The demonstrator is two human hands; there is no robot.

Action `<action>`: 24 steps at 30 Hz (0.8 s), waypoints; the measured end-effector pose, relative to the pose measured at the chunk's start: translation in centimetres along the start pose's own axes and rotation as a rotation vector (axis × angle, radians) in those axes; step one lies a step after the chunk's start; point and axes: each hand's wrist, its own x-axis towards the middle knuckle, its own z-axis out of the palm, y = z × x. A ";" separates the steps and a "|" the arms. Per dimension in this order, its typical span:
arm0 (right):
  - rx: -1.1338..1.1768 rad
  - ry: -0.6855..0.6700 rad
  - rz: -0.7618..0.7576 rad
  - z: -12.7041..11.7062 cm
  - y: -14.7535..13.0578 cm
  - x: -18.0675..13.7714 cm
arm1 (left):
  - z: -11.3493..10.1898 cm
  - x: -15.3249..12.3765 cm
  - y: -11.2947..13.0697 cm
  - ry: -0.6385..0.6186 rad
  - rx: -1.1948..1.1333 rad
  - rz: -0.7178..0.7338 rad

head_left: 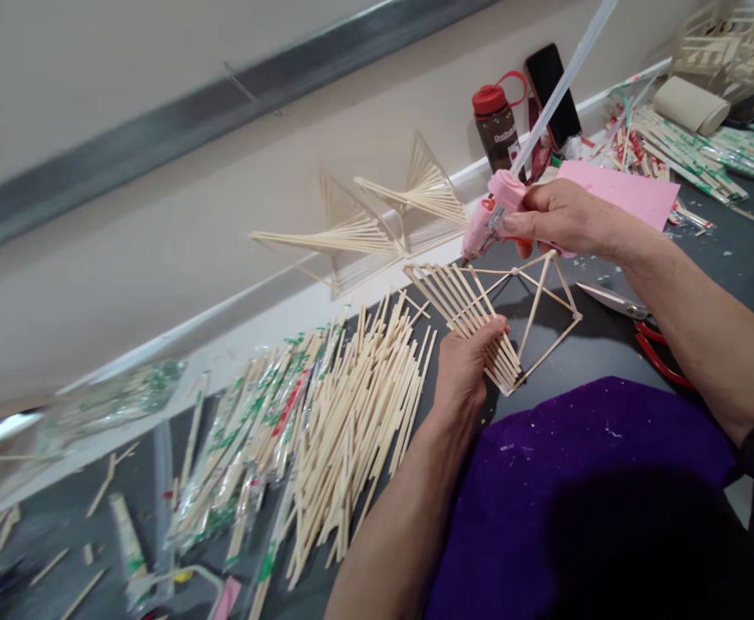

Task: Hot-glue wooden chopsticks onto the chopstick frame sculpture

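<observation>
My left hand [467, 362] is closed around the lower part of a stick frame [458, 297], where a row of thin wooden sticks fans out side by side. The frame's open triangular end [553, 293] reaches to the right over the dark table. In my right hand [561, 215] is a pink hot glue gun [494, 215], with a long clear glue stick [564, 86] rising from its back. The gun's nozzle points down at the upper edge of the fanned sticks; whether it touches them I cannot tell. Loose chopsticks [357, 422] lie in a heap left of my left hand.
Red-handled scissors [664, 353] lie under my right forearm. Wrapped chopsticks [248, 430] spread to the left, more [693, 151] at the far right. Against the wall stand a finished-looking stick structure [364, 224], a red-capped bottle [497, 129] and a phone [553, 95]. Pink paper [628, 194] lies behind my right hand.
</observation>
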 end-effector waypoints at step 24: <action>-0.173 0.019 0.030 0.4 -0.2 0.1 | 0.0 -0.1 0.0 0.000 -0.020 0.002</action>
